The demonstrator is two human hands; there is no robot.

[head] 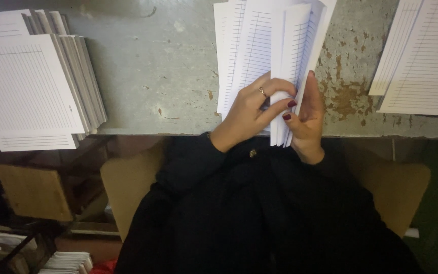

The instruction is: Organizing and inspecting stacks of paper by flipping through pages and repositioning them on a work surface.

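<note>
Together, both hands grip a folded sheaf of lined sheets (292, 61) at the near edge of the bench (168, 66). Left hand (252, 109) curls over it from the left, fingers pinching the fold; right hand (307, 116) stands upright, palm seemingly pressed against its right side. Both forearms rise from the lap. Stacked lined booklets (31, 86) lie far left.

Stacked lined booklets (31, 86) left, loose lined sheets (422, 61) right, on worn table (168, 66).
</note>
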